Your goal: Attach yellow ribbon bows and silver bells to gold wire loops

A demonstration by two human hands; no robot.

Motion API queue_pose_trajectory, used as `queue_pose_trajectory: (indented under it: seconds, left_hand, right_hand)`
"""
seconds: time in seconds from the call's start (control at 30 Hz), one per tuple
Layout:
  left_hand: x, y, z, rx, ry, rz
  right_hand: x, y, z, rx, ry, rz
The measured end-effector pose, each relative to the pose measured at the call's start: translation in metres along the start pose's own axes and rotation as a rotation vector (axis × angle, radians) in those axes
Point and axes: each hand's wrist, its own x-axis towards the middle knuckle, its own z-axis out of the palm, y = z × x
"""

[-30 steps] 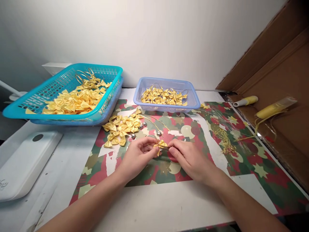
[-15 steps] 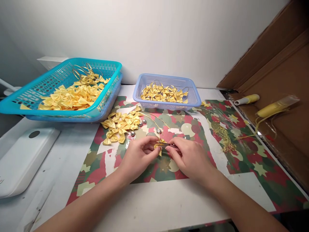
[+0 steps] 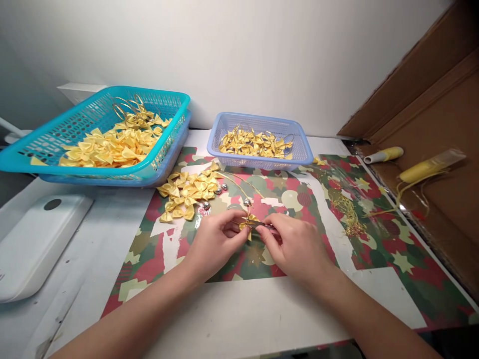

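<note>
My left hand pinches a small yellow ribbon bow between thumb and fingers, above the patterned sheet. Closed round thin dark metal tweezers, my right hand holds their tips against the bow's middle. Just beyond the bow is a silver jingle bell, with gold cord near it. My fingers partly hide the bow and the tweezers. Left of there lies a pile of yellow bows, with loose bells beside it and lengths of gold cord stretching to its right.
A turquoise basket of bows stands at the left, stacked on a blue one. At the back, a blue basket holds bows with cord loops. A white device sits at left. Gold thread scraps and yellow spools are at right.
The view has shifted very slightly. Both hands stay at the bow, with the tweezers still against its middle.
</note>
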Motion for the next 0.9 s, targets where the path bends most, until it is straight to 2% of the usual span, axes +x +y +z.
queue_pose_trajectory:
  seconds: [0.3,0.67,0.77,0.9]
  left_hand:
    - [0.001,-0.002,0.001,0.015,-0.010,0.043]
    - [0.000,0.001,0.000,0.028,-0.023,-0.006]
    - [0.000,0.001,0.000,0.010,-0.023,-0.014]
    - [0.000,0.002,0.000,0.009,-0.010,-0.029]
  right_hand:
    - [0.000,-0.003,0.004,-0.015,0.049,-0.004]
    - [0.002,-0.002,0.004,0.015,0.031,0.005]
    - [0.002,0.001,-0.004,0.110,0.006,0.026]
    - [0.007,0.009,-0.014,0.400,0.020,0.081]
